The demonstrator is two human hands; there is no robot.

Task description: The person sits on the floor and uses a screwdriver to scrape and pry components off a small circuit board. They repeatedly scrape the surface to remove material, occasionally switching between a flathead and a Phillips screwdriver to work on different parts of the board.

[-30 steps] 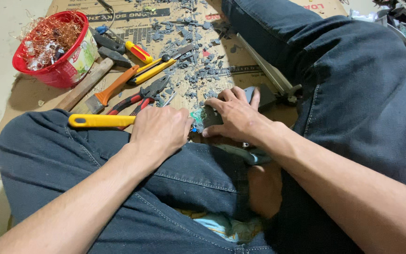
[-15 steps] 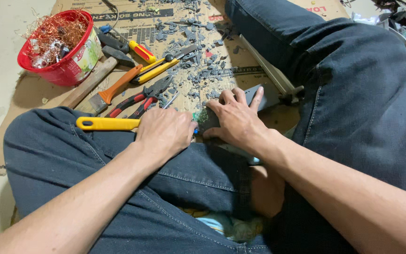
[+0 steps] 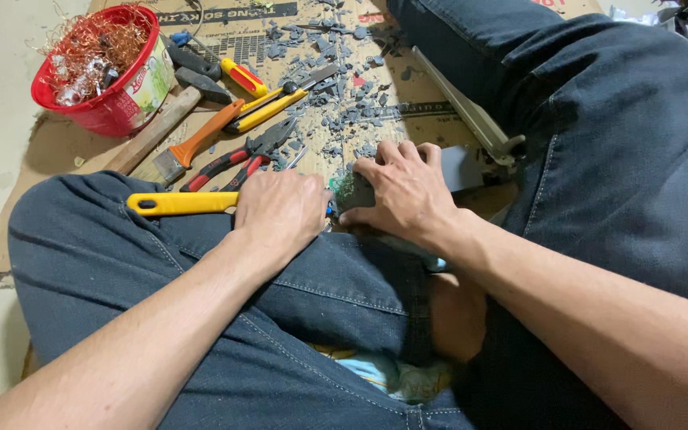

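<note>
Gripping yellow-handled tool, left hand closed.

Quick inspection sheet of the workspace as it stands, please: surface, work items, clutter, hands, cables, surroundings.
Surface: flattened cardboard sheet on a pale floor, strewn with grey fragments.
Job's things: yellow-handled tool across the thigh; grey block on the cardboard.
Clutter: red bowl of copper wire scraps, hammer, orange-handled chisel, red-handled pliers, yellow-handled cutters.
Grippers: left hand grips the yellow-handled tool; right hand presses on the grey block.
Cables: nothing seen.
Surroundings: the person's jeans-clad legs flank the work.
</note>
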